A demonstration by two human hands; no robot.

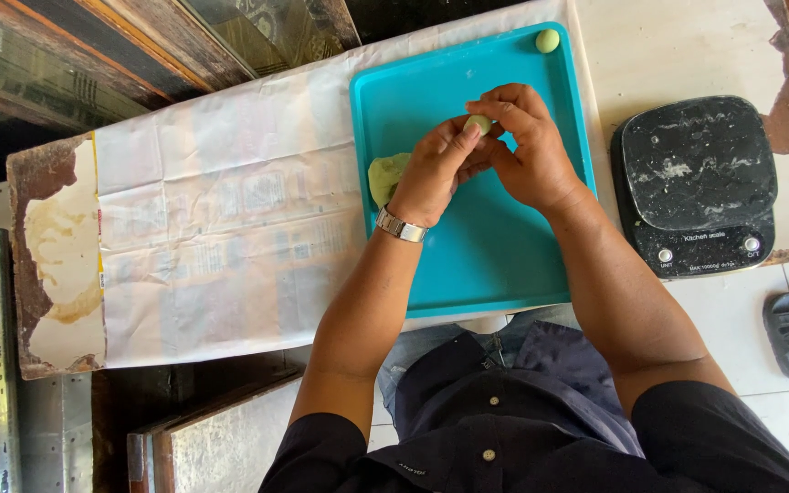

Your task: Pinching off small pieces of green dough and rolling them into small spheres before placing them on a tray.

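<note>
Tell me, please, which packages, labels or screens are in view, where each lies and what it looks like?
Flattened paper sack: spread left of the teal tray, whitish, faded print, brown stained end flap.
Kitchen scale: right of the tray, black, rounded square, dusted white; small pale label and two buttons along its near edge; no lit screen.

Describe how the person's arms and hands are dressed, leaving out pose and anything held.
Both forearms are bare below dark navy short sleeves of a buttoned shirt. The left hand has a silver metal watch on its wrist. The right hand wears nothing; no gloves on either.
</note>
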